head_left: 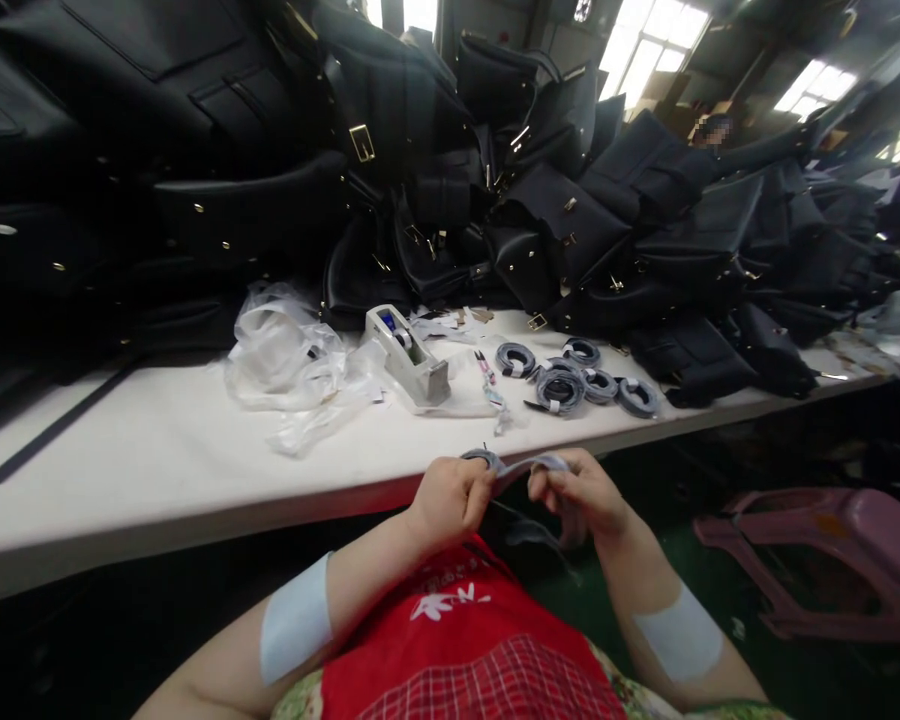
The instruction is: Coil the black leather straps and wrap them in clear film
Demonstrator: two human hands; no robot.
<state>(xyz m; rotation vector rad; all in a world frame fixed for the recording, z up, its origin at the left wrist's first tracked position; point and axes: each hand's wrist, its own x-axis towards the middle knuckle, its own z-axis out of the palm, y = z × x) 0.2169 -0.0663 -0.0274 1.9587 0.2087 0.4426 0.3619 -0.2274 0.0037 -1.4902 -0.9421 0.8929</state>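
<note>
My left hand (451, 494) is closed around one end of a grey-and-black strap (523, 466), and a small coil of it shows above the fingers. A short way to the right, my right hand (586, 490) pinches the same strap, which runs between both hands at the table's front edge. A loose length hangs blurred below them. Beyond the hands lie several rolled strap coils (559, 388), dark with white bands around them. A tape dispenser (409, 362) stands to their left, and small pink-handled snips (486, 370) lie between.
Black bags (562, 230) with gold buckles are heaped along the back of the white table (157, 440). Crumpled clear plastic (285, 350) sits left of the dispenser. A dark strip (60, 425) lies far left. A pink stool (832, 550) stands at right. A person's head (712, 130) shows behind the bags.
</note>
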